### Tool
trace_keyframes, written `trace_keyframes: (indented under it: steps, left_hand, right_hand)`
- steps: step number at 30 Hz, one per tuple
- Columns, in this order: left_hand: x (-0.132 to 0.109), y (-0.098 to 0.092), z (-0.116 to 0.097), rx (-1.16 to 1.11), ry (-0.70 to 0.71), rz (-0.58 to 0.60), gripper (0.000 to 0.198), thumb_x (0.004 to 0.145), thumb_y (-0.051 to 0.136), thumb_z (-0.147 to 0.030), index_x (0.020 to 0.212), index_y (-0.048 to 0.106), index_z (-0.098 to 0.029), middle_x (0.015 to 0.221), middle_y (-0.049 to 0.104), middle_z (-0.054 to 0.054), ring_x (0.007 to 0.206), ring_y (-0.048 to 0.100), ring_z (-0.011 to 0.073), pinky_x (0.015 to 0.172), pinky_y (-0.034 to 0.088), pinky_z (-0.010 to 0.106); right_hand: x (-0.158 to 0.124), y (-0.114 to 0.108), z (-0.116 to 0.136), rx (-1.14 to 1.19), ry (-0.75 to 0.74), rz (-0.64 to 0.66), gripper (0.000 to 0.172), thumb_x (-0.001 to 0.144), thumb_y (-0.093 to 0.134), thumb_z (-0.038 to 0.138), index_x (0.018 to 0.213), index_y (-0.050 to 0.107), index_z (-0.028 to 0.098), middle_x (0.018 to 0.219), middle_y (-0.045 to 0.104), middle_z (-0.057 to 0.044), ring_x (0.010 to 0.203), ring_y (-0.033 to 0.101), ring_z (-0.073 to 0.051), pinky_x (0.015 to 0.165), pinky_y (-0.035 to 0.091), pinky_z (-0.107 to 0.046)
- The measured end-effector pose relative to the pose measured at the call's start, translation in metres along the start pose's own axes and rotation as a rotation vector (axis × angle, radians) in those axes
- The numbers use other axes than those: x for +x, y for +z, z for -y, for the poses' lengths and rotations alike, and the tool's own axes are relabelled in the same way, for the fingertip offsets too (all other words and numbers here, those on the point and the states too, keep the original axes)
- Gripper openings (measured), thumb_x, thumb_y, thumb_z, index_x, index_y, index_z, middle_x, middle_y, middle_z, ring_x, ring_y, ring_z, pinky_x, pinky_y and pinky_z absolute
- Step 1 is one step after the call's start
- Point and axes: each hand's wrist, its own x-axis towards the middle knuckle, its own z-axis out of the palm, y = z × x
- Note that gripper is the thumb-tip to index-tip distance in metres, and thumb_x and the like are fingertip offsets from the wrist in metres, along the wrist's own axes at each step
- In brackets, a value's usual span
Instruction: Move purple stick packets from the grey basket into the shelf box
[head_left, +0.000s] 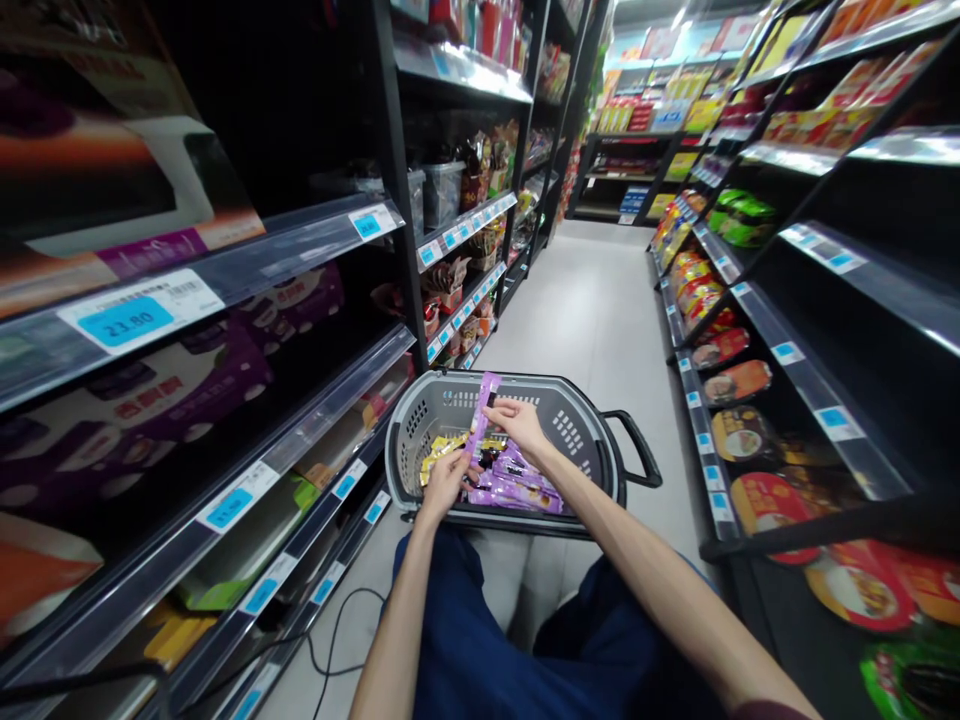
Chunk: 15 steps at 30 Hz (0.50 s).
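Observation:
A long, thin purple snack packet (481,412) is held up over the basket between my two hands. My left hand (448,482) pinches its lower end, while the fingers of my right hand (516,420) close on its upper part. Beneath them stands a grey shopping basket (574,400) with perforated walls and a black handle at its right end. Inside lie several more purple packets (517,490) on the right and some yellow packets (442,452) on the left. My hands hide part of the contents.
Black shelves (322,270) with blue price tags line the left side. Shelves on the right hold red noodle bowls (772,515) and green packets (741,218). A pale floor aisle (592,290) runs ahead between them. A black cable (330,660) lies on the floor at lower left.

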Motion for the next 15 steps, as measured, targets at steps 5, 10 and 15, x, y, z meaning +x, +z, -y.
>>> trace_keyframes:
  steps: [5,10,15]
  left_hand:
    - [-0.001,0.0,0.0,0.021,0.021,-0.035,0.052,0.083,0.057,-0.063,0.089,0.07,-0.013,0.076,0.069,0.007,0.063,0.064,0.0171,0.05,0.055,0.026]
    - [-0.003,0.001,-0.002,0.069,0.064,-0.133,0.051,0.085,0.056,-0.06,0.101,0.07,-0.013,0.076,0.068,0.006,0.06,0.061,0.0161,0.046,0.054,0.026]
    - [-0.006,0.001,-0.005,0.121,0.126,-0.28,0.043,0.086,0.061,-0.052,0.104,0.072,-0.014,0.081,0.062,0.005,0.054,0.056,0.0113,0.042,0.052,0.022]
  right_hand:
    - [-0.004,0.0,0.002,0.019,0.049,0.075,0.044,0.056,0.088,0.04,0.088,0.071,0.015,0.074,0.073,-0.004,0.062,0.064,-0.014,0.055,0.05,-0.023]
    - [-0.015,0.009,-0.004,-0.003,0.139,0.211,0.041,0.049,0.091,0.032,0.078,0.069,0.013,0.065,0.069,-0.001,0.054,0.06,-0.012,0.047,0.048,-0.02]
    - [-0.031,0.027,-0.015,0.085,0.189,0.105,0.039,0.051,0.09,0.033,0.075,0.068,0.013,0.06,0.065,0.001,0.054,0.06,-0.011,0.05,0.051,-0.019]
